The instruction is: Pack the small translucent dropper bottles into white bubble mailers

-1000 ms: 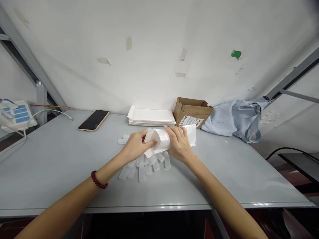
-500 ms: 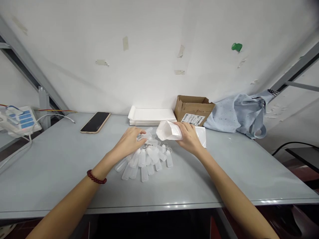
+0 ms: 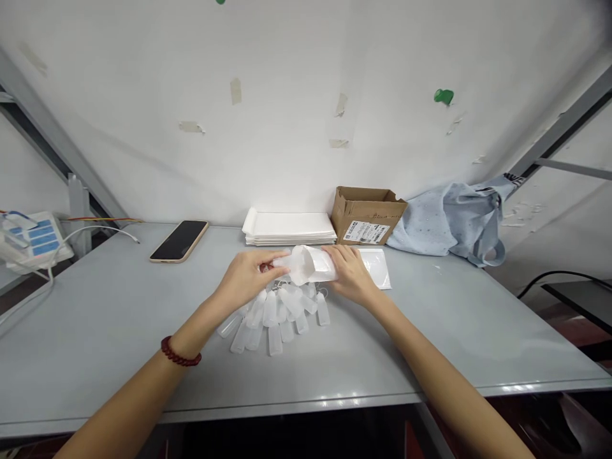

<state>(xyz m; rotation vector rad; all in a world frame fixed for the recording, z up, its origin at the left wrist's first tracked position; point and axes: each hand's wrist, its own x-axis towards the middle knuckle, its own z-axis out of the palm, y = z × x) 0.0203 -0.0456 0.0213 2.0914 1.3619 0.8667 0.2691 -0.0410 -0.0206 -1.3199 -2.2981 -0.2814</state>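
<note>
My left hand (image 3: 246, 275) is closed in a pinch on a frosted plastic keyring piece (image 3: 285, 260), whose tip sits at the mouth of a white mailer envelope (image 3: 321, 264). The envelope lies sideways with its opening turned left and spread wide. Around its body wrap the fingers of my right hand (image 3: 352, 275). Below both hands is a loose pile of similar frosted plastic keyring pieces (image 3: 275, 341), flat and oblong, some showing metal rings. A dark red bead bracelet (image 3: 180, 352) circles my left wrist.
A stack of white envelopes (image 3: 289, 226) lies by the wall, beside an open cardboard box (image 3: 368, 213). Light blue cloth (image 3: 444, 220) is bunched at the right. A phone (image 3: 179, 241) rests at the left, near a white power strip (image 3: 41, 242) and cables.
My left hand has closed on a frosted plastic keyring piece from the pile and brought it right to the envelope's mouth. The envelope and right hand have moved slightly left and down.
</note>
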